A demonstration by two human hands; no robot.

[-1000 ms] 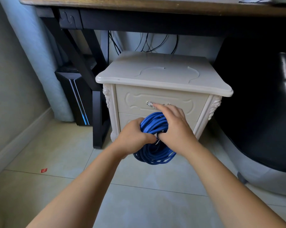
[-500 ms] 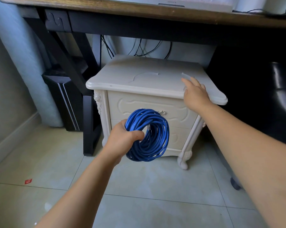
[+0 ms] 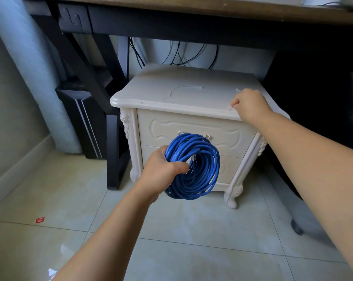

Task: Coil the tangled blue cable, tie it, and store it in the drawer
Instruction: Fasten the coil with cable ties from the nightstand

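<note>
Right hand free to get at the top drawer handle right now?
Probably not cleanly. The blue cable coil, gripped by the left hand, hangs in front of the handle, and the right hand seems to be pinching a white tie on the cabinet top.

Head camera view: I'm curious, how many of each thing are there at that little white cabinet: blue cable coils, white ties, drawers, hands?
Blue cable coil: 1
White ties: 2 (loose tie; pinched tie)
Drawers: 2 (upper drawer; lower drawer)
Hands: 2 (left hand grips the coil; right hand pinches a tie)
Total: 7
</note>
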